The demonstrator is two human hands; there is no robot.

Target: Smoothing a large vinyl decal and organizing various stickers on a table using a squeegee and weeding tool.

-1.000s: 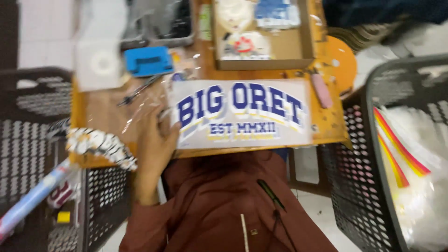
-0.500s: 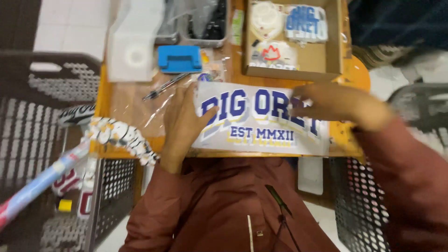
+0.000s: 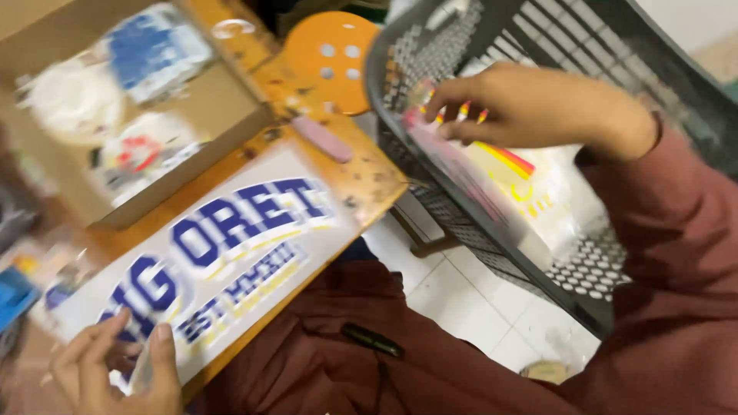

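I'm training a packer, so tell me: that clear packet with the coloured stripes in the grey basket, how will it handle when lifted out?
The packet looks thin and flat, so probably light and floppy. Its glossy film may be slippery under the right hand. The basket wall leans, so it could slide.

A small print workshop was indicated by a stained orange worktable [image 3: 361,180], printed transfer sheets [image 3: 223,253] and plastic stock baskets [image 3: 461,46].
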